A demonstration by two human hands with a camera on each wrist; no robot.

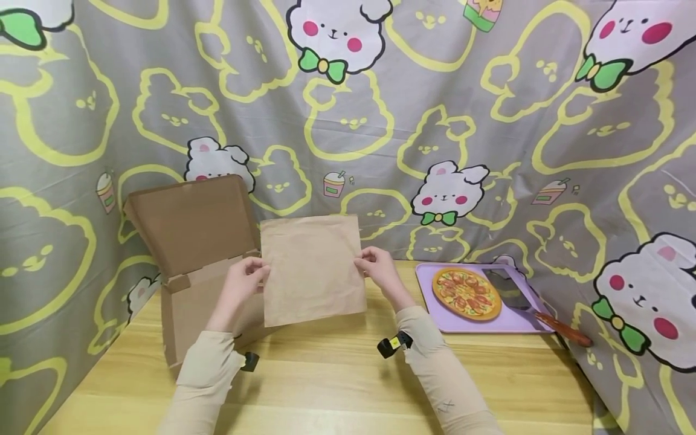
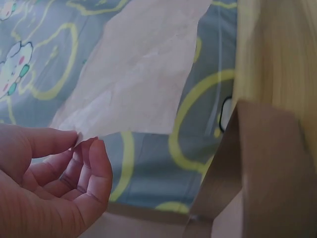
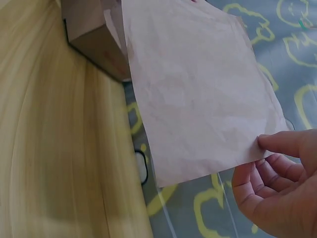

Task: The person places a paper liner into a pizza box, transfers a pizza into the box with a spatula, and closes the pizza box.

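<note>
A square sheet of brown paper hangs upright between both hands, above the table and partly in front of an opened cardboard box. The left hand pinches its left edge between thumb and fingers, seen closely in the left wrist view on the paper. On the opposite edge, the right hand pinches the sheet the same way. The cardboard box stands at the left with its lid raised against the curtain. Part of its base is hidden behind the left hand and the paper.
A lilac tray lies at the right, bearing a pizza and a server with a wooden handle that sticks out past the tray's edge. A patterned curtain rises behind the wooden table.
</note>
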